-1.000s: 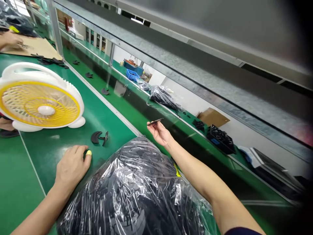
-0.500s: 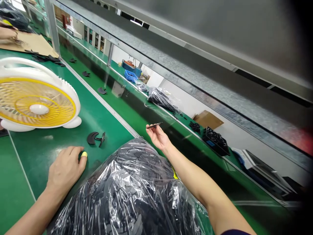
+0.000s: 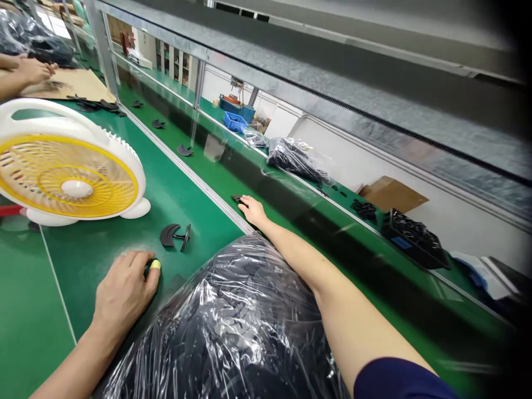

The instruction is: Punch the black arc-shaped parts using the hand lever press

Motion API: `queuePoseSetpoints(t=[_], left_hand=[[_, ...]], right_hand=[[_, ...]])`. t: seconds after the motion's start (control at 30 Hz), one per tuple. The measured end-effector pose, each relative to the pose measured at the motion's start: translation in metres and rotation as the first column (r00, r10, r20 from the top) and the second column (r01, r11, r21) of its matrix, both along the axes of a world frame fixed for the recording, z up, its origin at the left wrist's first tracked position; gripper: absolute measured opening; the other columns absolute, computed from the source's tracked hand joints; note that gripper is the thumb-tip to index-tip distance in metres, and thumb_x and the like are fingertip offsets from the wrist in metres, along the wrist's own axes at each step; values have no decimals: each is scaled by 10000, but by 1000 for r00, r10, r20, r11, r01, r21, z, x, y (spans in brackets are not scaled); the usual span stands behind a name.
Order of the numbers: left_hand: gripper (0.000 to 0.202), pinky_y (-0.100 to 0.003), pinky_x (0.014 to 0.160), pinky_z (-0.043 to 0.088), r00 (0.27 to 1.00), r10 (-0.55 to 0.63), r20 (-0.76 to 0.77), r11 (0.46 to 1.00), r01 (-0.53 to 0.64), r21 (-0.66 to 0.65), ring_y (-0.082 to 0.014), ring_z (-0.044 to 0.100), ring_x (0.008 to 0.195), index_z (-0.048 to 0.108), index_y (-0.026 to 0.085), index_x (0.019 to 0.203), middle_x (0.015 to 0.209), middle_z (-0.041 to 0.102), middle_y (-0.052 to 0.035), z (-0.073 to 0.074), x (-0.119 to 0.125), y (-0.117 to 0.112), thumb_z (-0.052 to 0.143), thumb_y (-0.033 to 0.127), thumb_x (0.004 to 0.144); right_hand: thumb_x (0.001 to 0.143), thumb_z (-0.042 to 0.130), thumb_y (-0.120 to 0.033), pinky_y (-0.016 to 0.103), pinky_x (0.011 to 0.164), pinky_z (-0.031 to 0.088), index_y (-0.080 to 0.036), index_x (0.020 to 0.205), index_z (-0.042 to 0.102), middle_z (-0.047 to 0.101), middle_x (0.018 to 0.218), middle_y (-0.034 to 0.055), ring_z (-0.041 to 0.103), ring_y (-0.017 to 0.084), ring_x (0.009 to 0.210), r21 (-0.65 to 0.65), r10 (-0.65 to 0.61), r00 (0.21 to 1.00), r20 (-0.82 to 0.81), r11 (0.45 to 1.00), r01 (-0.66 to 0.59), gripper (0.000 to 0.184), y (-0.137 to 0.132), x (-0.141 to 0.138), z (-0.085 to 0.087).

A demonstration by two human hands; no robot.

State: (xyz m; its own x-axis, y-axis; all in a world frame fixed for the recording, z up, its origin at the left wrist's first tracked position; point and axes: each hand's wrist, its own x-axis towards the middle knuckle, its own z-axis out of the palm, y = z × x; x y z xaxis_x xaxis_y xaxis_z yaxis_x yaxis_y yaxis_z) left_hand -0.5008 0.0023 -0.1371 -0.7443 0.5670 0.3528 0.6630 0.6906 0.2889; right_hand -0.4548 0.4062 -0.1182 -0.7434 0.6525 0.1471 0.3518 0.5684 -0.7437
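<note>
My right hand [image 3: 253, 211] reaches over the rail to the green conveyor belt, its fingertips pinched at the edge of a small black plastic part [image 3: 237, 198]. The part is low at the belt surface, partly covered by the fingers. My left hand [image 3: 124, 285] rests on the green table with curled fingers and a yellow cover on the thumb tip. Something dark shows in the gap between thumb and forefinger; its shape is hidden. Just beyond it lie a black crescent-shaped part and stem [image 3: 175, 236]. Between my arms bulges a clear plastic bag [image 3: 233, 321] full of black parts.
A white and yellow fan [image 3: 77, 177] stands at left. Several black curved parts [image 3: 184, 150] lie spaced along the belt. Another person's hands [image 3: 35, 72] work over cardboard [image 3: 78, 83] at far left. Beyond the belt are a black bin [image 3: 413, 238] and a cardboard box [image 3: 393, 194].
My right hand has lowered the black plastic part from above the belt to its surface. The view has shifted slightly; my left hand stays resting on the table.
</note>
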Motion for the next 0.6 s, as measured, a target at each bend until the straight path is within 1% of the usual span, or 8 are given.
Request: queuePoseSetpoints(t=[0.07, 0.17, 0.23, 0.33, 0.4, 0.47, 0.53, 0.6], left_hand=[[312, -383, 878, 469, 1000, -6, -19, 1000, 6, 3, -272, 618, 932, 659, 212, 984, 1019, 696, -86, -1, 0, 0, 401, 373, 918], [312, -375, 865, 463, 999, -9, -36, 1000, 9, -1, -276, 614, 931, 670, 188, 991, 982, 690, -98, 2, 0, 0, 409, 344, 920], [308, -367, 843, 461, 1000, -2, -17, 1000, 1, -23, -280, 613, 947, 676, 180, 1004, 988, 686, -105, 6, -1, -1, 417, 324, 920], [318, -366, 802, 457, 999, 20, 43, 996, -16, -82, -293, 609, 980, 679, 175, 1035, 1054, 682, -125, 15, -2, -3, 419, 320, 923], [339, -368, 795, 454, 998, 16, 64, 994, -10, -105, -304, 605, 997, 679, 159, 1053, 1073, 677, -147, 21, -1, -4, 415, 329, 927], [356, -365, 810, 446, 998, -13, 63, 994, 20, -107, -303, 608, 990, 682, 134, 1042, 1054, 676, -164, 28, 3, -4, 408, 334, 932], [374, -357, 817, 436, 998, -35, 58, 994, 41, -103, -294, 613, 972, 688, 114, 1014, 1027, 679, -173, 35, 7, -7, 392, 330, 940], [389, -350, 808, 431, 998, -13, 68, 996, 19, -92, -287, 615, 959, 694, 105, 1008, 1015, 683, -175, 44, 10, -14, 375, 318, 944]], right_hand=[[912, 575, -425, 461, 976, 535, -214, 1212, 585, 589, 1310, 90, 597, 212, 1141, 32, 23, 1000, 6, 999, -23, 368, -6, 4, 9], [910, 578, -424, 482, 1003, 518, -214, 1224, 580, 575, 1336, 93, 583, 223, 1174, 61, -10, 999, -40, 998, 13, 378, -9, 29, 44], [902, 590, -424, 502, 1035, 496, -212, 1209, 592, 571, 1351, 95, 566, 232, 1211, 58, -66, 992, -107, 996, 73, 373, -13, 61, 76], [869, 618, -457, 499, 1084, 467, -226, 1118, 648, 640, 1275, 87, 559, 243, 1249, -18, -205, 946, -253, 978, 207, 341, -39, 137, 125], [865, 585, -503, 472, 1043, 507, -254, 1058, 666, 693, 1169, 65, 605, 235, 1196, -125, -318, 875, -364, 948, 293, 325, -77, 196, 150], [871, 551, -510, 445, 979, 548, -281, 981, 667, 707, 1119, 48, 651, 213, 1109, -241, -408, 788, -461, 912, 332, 278, -132, 255, 166], [862, 558, -503, 416, 903, 575, -304, 877, 658, 715, 993, 35, 682, 193, 981, -338, -475, 707, -524, 878, 340, 223, -200, 312, 171], [842, 593, -501, 392, 788, 590, -296, 801, 661, 699, 875, 53, 681, 199, 855, -423, -519, 670, -530, 847, 321, 220, -271, 369, 165]])
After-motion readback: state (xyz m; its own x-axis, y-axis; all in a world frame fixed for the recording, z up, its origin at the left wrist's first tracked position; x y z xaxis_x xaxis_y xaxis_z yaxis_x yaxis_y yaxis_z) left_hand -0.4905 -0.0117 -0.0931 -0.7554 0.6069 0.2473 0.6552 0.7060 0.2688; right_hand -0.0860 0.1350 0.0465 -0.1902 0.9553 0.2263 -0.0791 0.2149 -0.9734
